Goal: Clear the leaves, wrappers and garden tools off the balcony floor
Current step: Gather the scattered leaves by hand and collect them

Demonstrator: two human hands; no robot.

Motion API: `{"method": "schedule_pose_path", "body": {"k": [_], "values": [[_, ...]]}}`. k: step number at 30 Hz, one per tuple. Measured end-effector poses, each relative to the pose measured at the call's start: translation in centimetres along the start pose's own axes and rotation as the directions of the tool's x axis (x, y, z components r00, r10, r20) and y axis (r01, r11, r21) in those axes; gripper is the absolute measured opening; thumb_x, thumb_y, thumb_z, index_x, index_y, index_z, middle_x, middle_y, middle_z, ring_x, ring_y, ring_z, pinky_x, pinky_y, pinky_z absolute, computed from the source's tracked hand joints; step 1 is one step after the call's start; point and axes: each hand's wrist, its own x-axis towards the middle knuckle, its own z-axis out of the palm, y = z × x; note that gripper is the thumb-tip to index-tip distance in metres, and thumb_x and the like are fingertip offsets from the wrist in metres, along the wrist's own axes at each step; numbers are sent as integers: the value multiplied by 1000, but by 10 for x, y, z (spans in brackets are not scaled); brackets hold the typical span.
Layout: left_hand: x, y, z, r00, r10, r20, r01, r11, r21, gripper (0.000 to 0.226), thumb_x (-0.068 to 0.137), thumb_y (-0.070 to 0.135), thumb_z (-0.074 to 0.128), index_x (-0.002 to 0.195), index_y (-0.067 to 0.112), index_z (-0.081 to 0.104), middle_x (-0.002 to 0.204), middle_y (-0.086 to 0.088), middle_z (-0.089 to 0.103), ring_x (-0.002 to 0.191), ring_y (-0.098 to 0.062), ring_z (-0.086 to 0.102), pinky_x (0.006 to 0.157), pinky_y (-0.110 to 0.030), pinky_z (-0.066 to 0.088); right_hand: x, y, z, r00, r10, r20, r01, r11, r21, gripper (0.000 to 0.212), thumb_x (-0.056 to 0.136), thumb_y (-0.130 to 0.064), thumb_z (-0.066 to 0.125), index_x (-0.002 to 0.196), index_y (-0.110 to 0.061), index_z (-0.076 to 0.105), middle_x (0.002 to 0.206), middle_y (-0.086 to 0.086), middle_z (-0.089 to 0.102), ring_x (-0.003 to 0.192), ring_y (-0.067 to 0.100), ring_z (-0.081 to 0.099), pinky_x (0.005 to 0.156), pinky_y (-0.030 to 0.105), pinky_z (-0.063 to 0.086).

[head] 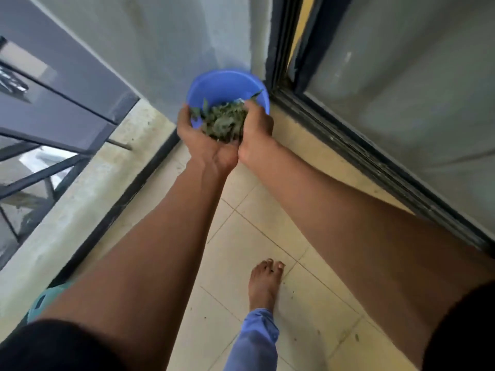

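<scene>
Over the blue bowl (227, 87), leaves (223, 121) cupped between both hands' curled fingers (184, 116)

Left hand (199, 135) and right hand (255, 127) cup leaves (223, 121), seemingly above a blue bowl (227, 84).

The leaves (223, 121) and both hands cover the near part of the blue bowl (227, 88). A teal object (40, 301) at the floor's left edge lies mostly behind the left arm, unidentifiable.
</scene>
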Motion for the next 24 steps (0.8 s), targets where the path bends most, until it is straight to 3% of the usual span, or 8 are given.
{"method": "schedule_pose_path", "body": {"k": [2, 4, 5, 10, 14, 16, 18, 24], "values": [[-7, -89, -7, 957, -14, 291, -158, 815, 558, 75, 106, 60, 27, 151, 1, 40, 163, -17, 32, 151, -33, 25, 124, -41, 20, 15, -6, 12, 999, 39, 22, -39, 999, -29, 35, 103, -30, 52, 123, -4, 65, 129, 20, 66, 112, 37, 66, 97, 53, 54], [-23, -177, -15, 904, -348, 248, 109, 749, 654, 44, 113, 32, 26, 152, 16, 40, 164, -4, 32, 149, -17, 30, 120, -29, 22, 23, -15, 15, 989, 126, 80, -123, 992, -32, 48, 103, -43, 50, 137, -10, 58, 130, 14, 63, 100, 32, 65, 84, 44, 55], [-16, -181, -11, 906, -409, 110, 270, 759, 593, 42, 113, 29, 26, 151, 18, 40, 163, -3, 33, 148, -16, 31, 120, -29, 23, 26, -20, 15, 982, 156, 103, -153, 988, -36, 51, 103, -46, 48, 141, -13, 55, 133, 12, 61, 101, 30, 63, 83, 41, 53], [-42, -180, -2, 953, -302, 31, 233, 794, 562, 44, 113, 29, 26, 154, 17, 38, 167, -4, 28, 152, -19, 27, 122, -29, 20, 27, -35, -3, 971, 182, 153, -177, 983, -45, 57, 106, -44, 44, 153, -11, 40, 157, 15, 41, 141, 34, 44, 105, 42, 40], [-10, -117, 14, 963, -270, 20, 245, 898, 365, 43, 113, 29, 26, 149, 15, 44, 164, -8, 37, 146, -22, 37, 121, -31, 25, 15, -35, -43, 983, 149, 106, -136, 983, -124, 37, 105, -31, 48, 130, -7, 60, 122, 19, 65, 103, 29, 64, 80, 35, 49], [17, -39, 39, 905, -365, 219, 345, 930, 126, 31, 109, 28, 39, 126, 17, 63, 154, -9, 52, 127, -26, 57, 114, -36, 42, 6, -21, -75, 993, 110, 42, -101, 978, -185, 23, 101, -20, 53, 107, -3, 67, 96, 20, 69, 75, 26, 60, 64, 30, 46], [36, 10, 45, 922, -329, 205, 376, 889, -263, 27, 103, 24, 49, 120, 15, 68, 143, -8, 63, 107, -24, 65, 108, -37, 48, -6, -2, -118, 992, 122, -20, -123, 952, -279, 23, 99, -18, 54, 90, -4, 69, 90, 20, 69, 73, 25, 58, 66, 34, 46], [-41, -90, 83, 840, -519, 159, 481, 848, 225, 28, 104, 23, 46, 122, 15, 65, 123, -9, 74, 112, -28, 69, 106, -43, 52, -44, 46, -274, 943, 220, -251, -284, 924, -257, 27, 98, -22, 58, 107, 1, 69, 93, 16, 70, 80, 25, 62, 78, 45, 59]]}}
